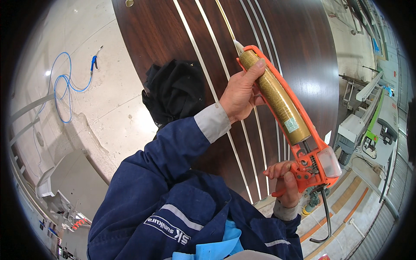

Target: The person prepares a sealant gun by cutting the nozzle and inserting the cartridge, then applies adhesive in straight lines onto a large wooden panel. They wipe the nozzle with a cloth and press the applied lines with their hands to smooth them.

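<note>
An orange caulking gun (315,138) with a gold sealant cartridge (277,102) slants across the middle right. My left hand (240,94) supports the cartridge near its front, thumb lying on top. Around the handle and trigger at the rear, my right hand (287,184) is closed. The pale nozzle (238,47) points away from me, its tip over or at a gold-coloured line (226,21) on a dark wood-grain panel (303,60); contact cannot be told. Below the gun's rear hangs its hooked metal rod (328,212). Several long, light lines (203,56) run lengthwise along the panel.
Black cloth (175,89) lies on the panel's left side. A blue air hose (69,84) with a blow gun (94,63) is on the floor at left. Machinery with a green part (373,125) stands at right, near wooden strips (346,195) lower down.
</note>
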`<state>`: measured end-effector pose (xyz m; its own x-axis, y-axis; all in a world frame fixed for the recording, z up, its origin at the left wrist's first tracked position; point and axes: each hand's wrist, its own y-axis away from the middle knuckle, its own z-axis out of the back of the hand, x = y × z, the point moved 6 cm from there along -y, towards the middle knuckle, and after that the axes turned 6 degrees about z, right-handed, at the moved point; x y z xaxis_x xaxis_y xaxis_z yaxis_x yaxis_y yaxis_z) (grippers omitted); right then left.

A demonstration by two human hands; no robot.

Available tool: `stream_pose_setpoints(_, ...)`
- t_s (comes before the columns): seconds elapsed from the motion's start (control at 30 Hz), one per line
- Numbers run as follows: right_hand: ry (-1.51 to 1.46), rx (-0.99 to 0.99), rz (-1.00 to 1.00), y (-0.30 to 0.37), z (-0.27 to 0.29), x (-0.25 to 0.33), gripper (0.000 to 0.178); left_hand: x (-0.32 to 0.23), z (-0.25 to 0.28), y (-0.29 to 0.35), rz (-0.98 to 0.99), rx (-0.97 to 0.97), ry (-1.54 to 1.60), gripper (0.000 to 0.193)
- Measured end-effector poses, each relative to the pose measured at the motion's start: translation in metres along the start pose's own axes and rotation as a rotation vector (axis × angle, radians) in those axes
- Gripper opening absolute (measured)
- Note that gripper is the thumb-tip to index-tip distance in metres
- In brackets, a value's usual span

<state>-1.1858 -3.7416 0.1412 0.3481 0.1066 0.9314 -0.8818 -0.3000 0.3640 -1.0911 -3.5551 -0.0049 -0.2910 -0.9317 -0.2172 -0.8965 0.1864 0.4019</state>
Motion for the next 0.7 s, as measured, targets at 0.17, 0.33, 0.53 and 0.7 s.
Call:
stream_pose_setpoints(0.17, 0.010, 0.026, -0.013, 0.001, -0.002, 0.000, 0.021, 0.000, 0.000, 0.000, -0.005, 0.017, 0.000, 0.049)
stream_pose_setpoints(0.33, 0.056, 0.009, 0.004, 0.002, -0.002, 0.003, 0.021, 0.001, 0.001, -0.001, 0.011, 0.026, 0.030, 0.048)
stream_pose_setpoints(0.53, 0.128, -0.017, -0.017, 0.004, -0.002, 0.009, 0.024, -0.001, -0.001, 0.002, 0.000, 0.049, 0.071, 0.048)
stream_pose_setpoints(0.7, 0.152, -0.016, -0.028, 0.004, -0.004, 0.015, 0.025, -0.001, -0.003, 0.002, 0.002, 0.058, 0.115, 0.047)
